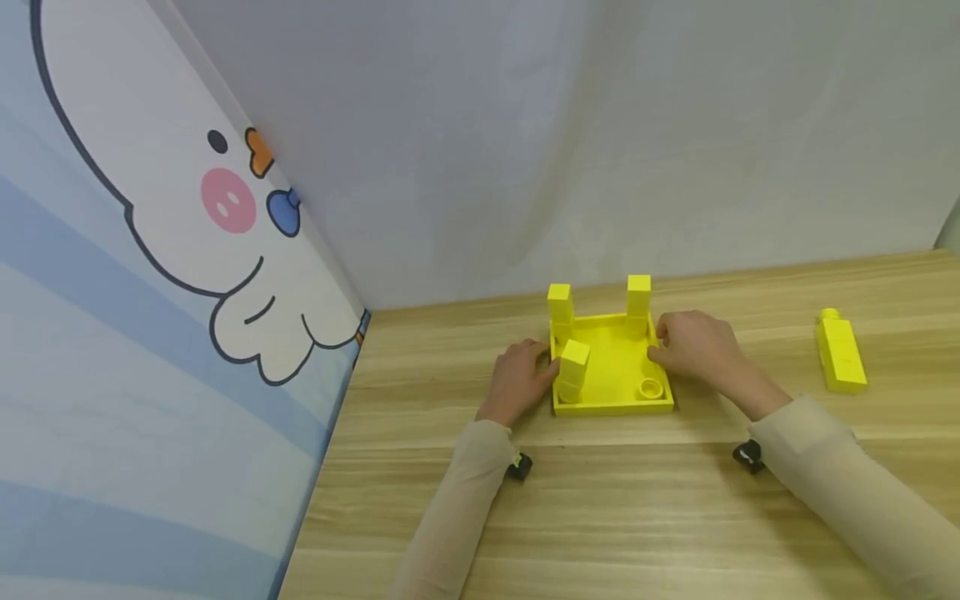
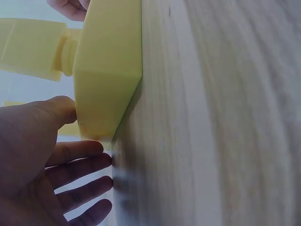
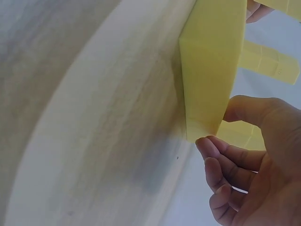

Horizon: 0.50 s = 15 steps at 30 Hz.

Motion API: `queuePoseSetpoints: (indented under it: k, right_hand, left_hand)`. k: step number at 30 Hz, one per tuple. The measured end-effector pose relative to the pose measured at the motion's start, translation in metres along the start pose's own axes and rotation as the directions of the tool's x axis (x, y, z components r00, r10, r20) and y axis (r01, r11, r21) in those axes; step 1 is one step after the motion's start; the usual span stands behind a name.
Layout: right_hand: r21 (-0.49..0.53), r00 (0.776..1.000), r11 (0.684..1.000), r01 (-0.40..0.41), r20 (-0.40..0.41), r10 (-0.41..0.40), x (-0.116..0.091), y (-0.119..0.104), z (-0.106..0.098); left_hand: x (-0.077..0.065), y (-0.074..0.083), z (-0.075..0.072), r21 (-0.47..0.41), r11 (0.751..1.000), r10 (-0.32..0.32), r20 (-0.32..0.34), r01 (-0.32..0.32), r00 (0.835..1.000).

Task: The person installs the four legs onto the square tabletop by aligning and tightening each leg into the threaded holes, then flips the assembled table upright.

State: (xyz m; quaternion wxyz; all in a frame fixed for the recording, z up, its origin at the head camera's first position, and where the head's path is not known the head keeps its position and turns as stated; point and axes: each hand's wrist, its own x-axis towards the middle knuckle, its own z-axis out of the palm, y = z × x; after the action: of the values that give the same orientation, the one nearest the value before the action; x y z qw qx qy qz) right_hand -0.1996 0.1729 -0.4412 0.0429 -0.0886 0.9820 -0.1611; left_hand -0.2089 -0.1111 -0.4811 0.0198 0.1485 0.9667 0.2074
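A shallow square yellow base [image 1: 611, 358] with a raised rim lies on the table. Block-like yellow posts stand at three of its corners: the far-left post [image 1: 560, 308], the far-right post [image 1: 638, 304] and the near-left post [image 1: 574, 371], which leans slightly. At the near-right corner is a bare round socket [image 1: 650, 389]. My left hand [image 1: 517, 379] holds the base's left side, thumb [image 2: 63, 110] at the rim and other fingers spread along the outer wall. On the opposite side my right hand [image 1: 697, 346] pinches the rim, its lower fingers loosely curled.
One loose yellow post [image 1: 841, 354] with a round knob at its end lies on the table to the right. A grey-white curtain-like backdrop [image 1: 465, 167] rises behind the wooden table [image 1: 600, 500]. Along the left stands a panel with a cartoon print [image 1: 172, 250].
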Motion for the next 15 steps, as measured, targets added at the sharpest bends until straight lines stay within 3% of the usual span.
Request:
queuePoseSetpoints:
  k: [7,15]
  right_hand:
    - [0.013,1.0,1.0,-0.004,0.015,0.003,-0.001,0.0,0.001]
    - [0.027,1.0,1.0,-0.001,0.018,0.001,-0.002,-0.001,0.003]
  left_hand:
    - [-0.003,-0.004,-0.003,-0.024,1.0,0.015,0.009,-0.015,1.0]
    - [-0.012,-0.004,-0.015,-0.092,0.995,0.032,-0.039,-0.035,0.999]
